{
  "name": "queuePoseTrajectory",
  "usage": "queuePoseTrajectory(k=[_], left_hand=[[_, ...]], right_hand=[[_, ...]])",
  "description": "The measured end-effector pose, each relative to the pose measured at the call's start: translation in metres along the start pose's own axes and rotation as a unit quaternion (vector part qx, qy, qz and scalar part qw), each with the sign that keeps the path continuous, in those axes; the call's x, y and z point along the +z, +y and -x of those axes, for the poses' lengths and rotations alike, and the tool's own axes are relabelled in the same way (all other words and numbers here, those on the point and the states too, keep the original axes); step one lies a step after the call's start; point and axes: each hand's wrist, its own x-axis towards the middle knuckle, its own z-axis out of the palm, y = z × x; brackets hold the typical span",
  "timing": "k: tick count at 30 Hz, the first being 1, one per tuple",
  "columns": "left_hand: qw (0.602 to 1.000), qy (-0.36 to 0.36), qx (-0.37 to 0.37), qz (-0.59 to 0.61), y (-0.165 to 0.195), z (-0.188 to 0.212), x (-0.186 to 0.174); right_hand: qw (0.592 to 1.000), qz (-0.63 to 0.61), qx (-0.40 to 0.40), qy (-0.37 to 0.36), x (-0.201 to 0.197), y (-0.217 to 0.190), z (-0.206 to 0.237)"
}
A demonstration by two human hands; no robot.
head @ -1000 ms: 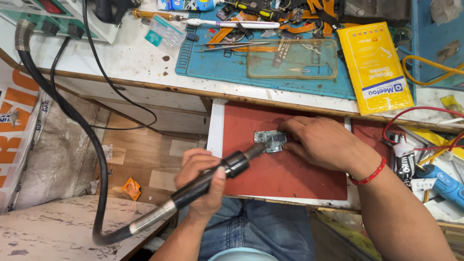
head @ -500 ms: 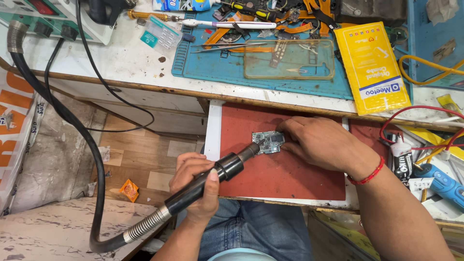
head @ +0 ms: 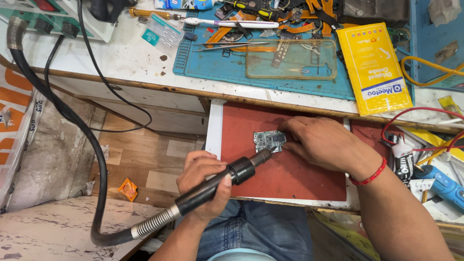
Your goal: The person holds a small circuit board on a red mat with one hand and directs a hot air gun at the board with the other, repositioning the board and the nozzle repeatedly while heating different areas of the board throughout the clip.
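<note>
On red mat (head: 290, 169), left hand (head: 203, 181) clasps hot-air wand (head: 217, 186).

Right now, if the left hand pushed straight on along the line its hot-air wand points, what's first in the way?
The small circuit board on the red mat. The left hand aims the wand's nozzle at its lower edge; the gap is unclear. The right hand lies just beyond.

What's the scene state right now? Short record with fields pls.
left hand: left hand grips black hot-air wand, nozzle at the board's edge
right hand: right hand fingertips pin the circuit board
surface: red mat on pull-out shelf
hose: ribbed hose runs to upper left
bench: blue mat, clear phone case, yellow packet
</note>
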Motion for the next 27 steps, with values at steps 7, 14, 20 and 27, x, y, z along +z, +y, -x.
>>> queuePoseTrajectory(k=[7, 14, 20, 27], left_hand=[[0.999, 0.044, -0.012, -0.030, 0.0016, 0.0029, 0.0010], [1.000, -0.006, 0.006, -0.005, 0.0012, 0.0004, 0.0019], [1.000, -0.017, 0.006, -0.014, 0.0026, 0.0009, -0.0008], [1.000, 0.000, 0.000, -0.020, 0.0010, -0.0004, -0.0015]], right_hand=[[1.000, 0.010, 0.026, 0.000, -0.0038, -0.0009, 0.0019], [0.998, 0.013, 0.057, -0.026, -0.0026, 0.0019, 0.0014], [1.000, -0.001, 0.025, 0.003, -0.0018, 0.0016, 0.0007], [1.000, 0.005, 0.030, -0.003, -0.0022, 0.0011, -0.0014]])
